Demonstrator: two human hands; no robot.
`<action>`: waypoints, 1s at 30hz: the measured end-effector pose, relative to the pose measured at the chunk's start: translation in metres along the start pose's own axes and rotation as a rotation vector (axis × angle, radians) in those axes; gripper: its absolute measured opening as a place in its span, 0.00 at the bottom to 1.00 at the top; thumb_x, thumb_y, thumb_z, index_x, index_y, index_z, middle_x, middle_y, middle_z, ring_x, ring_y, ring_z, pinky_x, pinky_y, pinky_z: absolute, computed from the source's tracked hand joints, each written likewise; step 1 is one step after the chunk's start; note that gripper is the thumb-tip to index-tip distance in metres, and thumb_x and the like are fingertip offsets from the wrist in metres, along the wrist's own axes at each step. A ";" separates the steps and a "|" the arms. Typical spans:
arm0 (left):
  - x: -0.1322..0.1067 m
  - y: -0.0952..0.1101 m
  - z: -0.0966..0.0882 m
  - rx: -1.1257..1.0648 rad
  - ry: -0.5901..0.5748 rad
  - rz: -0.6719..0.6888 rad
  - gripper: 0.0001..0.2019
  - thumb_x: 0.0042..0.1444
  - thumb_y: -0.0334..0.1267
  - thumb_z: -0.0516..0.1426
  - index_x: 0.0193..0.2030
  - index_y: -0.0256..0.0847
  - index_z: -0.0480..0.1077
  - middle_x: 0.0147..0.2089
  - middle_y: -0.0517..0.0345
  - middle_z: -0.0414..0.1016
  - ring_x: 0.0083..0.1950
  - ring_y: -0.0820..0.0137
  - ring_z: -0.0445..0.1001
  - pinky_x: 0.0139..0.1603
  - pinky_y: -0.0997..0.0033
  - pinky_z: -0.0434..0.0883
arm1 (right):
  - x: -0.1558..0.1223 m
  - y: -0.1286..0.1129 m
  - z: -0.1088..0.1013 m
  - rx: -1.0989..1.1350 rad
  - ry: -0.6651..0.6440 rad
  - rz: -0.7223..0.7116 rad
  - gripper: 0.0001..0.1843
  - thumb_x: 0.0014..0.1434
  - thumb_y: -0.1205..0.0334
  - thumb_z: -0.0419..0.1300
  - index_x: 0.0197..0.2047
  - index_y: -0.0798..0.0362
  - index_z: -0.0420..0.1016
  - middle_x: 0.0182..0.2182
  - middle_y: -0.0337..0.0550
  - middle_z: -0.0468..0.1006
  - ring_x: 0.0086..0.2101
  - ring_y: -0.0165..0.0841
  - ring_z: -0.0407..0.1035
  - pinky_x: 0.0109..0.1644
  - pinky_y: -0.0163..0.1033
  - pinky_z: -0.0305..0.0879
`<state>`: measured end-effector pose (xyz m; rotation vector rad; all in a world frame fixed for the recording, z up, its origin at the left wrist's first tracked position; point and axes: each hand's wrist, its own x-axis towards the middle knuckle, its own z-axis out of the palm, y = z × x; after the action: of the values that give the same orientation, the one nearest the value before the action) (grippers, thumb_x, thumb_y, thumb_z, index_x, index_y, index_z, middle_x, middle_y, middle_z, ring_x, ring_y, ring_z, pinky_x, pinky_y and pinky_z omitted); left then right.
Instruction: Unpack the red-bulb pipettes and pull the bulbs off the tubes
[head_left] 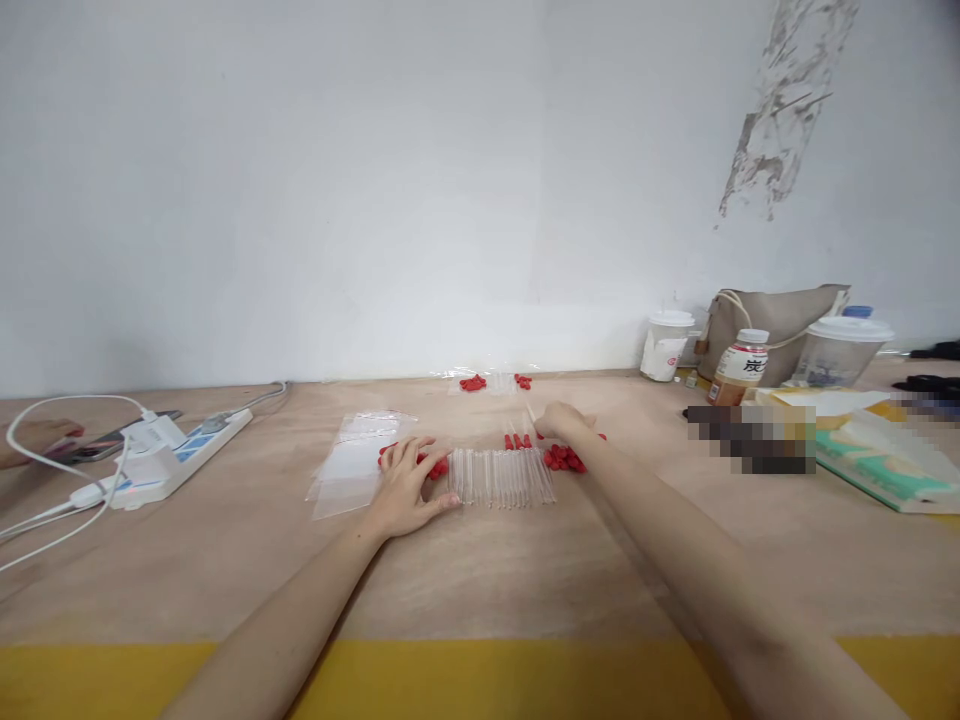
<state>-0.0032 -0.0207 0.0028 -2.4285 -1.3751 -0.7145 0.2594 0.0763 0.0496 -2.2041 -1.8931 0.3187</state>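
My left hand (pixel 409 482) lies flat on the wooden table (pixel 480 570), fingers spread over a small pile of red rubber caps (pixel 437 466), beside a row of clear glass tubes (pixel 501 476). My right hand (pixel 561 420) is closed in a pinch on one thin glass tube (pixel 531 412) that sticks up and to the left. A second heap of red caps (pixel 564 459) sits just under that hand. A few tubes with red caps fitted (pixel 517 440) lie behind the row.
Clear plastic bags (pixel 351 470) lie left of my left hand. A filled bag with red caps (pixel 487 382) rests near the wall. A power strip with cables (pixel 169 455) and a phone (pixel 97 448) are far left. Cups (pixel 665 345), a bottle (pixel 740 367), a bag (pixel 772 320) and books (pixel 877 465) stand right.
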 end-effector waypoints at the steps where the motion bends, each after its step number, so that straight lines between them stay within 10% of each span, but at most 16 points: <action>1: 0.000 0.001 0.000 -0.002 0.018 -0.017 0.26 0.49 0.54 0.53 0.55 0.50 0.60 0.56 0.51 0.57 0.57 0.56 0.52 0.53 0.51 0.51 | -0.003 0.000 -0.005 -0.001 0.021 -0.006 0.05 0.45 0.63 0.58 0.26 0.57 0.71 0.26 0.48 0.74 0.34 0.42 0.68 0.41 0.50 0.53; 6: 0.001 0.008 0.002 -0.039 0.123 -0.072 0.16 0.58 0.44 0.48 0.52 0.47 0.62 0.52 0.53 0.62 0.54 0.61 0.56 0.53 0.55 0.53 | -0.041 0.013 -0.016 0.044 0.185 -0.230 0.12 0.57 0.58 0.48 0.33 0.53 0.70 0.30 0.45 0.74 0.37 0.36 0.66 0.44 0.44 0.51; 13: 0.002 0.039 0.002 -0.091 0.177 0.027 0.21 0.56 0.41 0.50 0.57 0.44 0.56 0.52 0.51 0.62 0.53 0.61 0.58 0.52 0.58 0.55 | -0.090 0.053 0.040 0.011 0.687 -0.931 0.10 0.58 0.64 0.50 0.40 0.52 0.70 0.32 0.46 0.71 0.37 0.36 0.60 0.42 0.41 0.51; 30: 0.007 0.057 0.013 -0.047 0.149 0.213 0.10 0.57 0.36 0.49 0.34 0.43 0.71 0.27 0.59 0.72 0.32 0.70 0.65 0.45 0.61 0.55 | -0.100 0.046 0.058 0.119 0.705 -1.007 0.10 0.58 0.63 0.51 0.30 0.53 0.72 0.25 0.40 0.73 0.34 0.32 0.61 0.47 0.44 0.42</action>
<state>0.0524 -0.0389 -0.0036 -2.4533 -1.0373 -0.8611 0.2704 -0.0277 -0.0175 -0.8551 -2.1219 -0.4434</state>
